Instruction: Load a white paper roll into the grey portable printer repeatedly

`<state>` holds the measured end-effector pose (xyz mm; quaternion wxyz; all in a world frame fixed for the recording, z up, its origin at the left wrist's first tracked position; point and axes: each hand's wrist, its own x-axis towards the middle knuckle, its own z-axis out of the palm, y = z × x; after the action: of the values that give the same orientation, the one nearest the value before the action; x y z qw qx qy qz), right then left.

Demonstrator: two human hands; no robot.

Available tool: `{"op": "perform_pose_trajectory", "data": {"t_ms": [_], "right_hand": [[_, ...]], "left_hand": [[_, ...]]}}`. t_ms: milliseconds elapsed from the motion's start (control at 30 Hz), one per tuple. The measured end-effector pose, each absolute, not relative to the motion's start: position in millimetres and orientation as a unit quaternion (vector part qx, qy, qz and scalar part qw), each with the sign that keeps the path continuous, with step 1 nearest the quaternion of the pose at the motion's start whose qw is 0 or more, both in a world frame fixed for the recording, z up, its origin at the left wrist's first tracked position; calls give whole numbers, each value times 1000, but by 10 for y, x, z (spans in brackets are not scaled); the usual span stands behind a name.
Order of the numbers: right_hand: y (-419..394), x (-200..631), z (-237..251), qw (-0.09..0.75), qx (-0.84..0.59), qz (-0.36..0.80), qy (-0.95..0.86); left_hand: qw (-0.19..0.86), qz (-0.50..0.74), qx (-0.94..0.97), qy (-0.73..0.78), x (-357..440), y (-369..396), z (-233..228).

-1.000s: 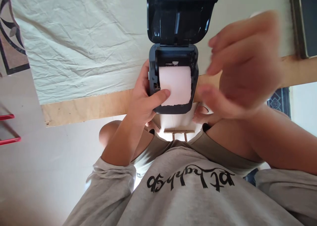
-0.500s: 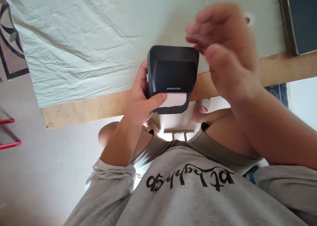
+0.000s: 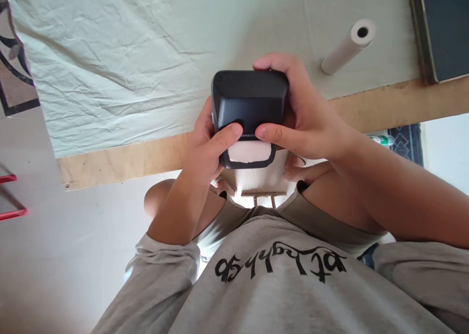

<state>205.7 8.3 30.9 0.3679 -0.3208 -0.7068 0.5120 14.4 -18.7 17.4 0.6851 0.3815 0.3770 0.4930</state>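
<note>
Your right hand (image 3: pixel 304 114) has come in to hold the black plastic printer with round corners (image 3: pixel 252 85). Your left hand (image 3: pixel 205 153) has the other side. Both thumbs (image 3: pixel 230 135) lie on its lid (image 3: pixel 252 110), which is down; your other fingers (image 3: pixel 274 60) curl round the sides, partly hidden. It looks smooth and shiny, with small pale letters (image 3: pixel 248 135) and flat white paper (image 3: pixel 250 152) showing below them. You hold it up in front of you, over the light brown wooden table edge (image 3: pixel 120 159).
</note>
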Motion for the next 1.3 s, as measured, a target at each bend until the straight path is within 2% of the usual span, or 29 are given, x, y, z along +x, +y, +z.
{"op": "perform_pose_trajectory", "data": {"t_ms": [200, 567, 767, 1067, 1300], "right_hand": [[67, 2059, 300, 360, -322, 556, -677], [70, 2078, 273, 367, -311, 568, -668], [72, 2084, 268, 366, -319, 579, -655], [70, 2090, 272, 365, -333, 562, -663], [79, 2123, 356, 322, -367, 494, -720]], "left_hand": [[691, 498, 367, 374, 163, -190, 194], [694, 508, 346, 374, 223, -198, 223], [659, 525, 299, 448, 256, -173, 214], [639, 546, 325, 434, 208, -183, 152], [664, 546, 323, 396, 218, -174, 237]]}}
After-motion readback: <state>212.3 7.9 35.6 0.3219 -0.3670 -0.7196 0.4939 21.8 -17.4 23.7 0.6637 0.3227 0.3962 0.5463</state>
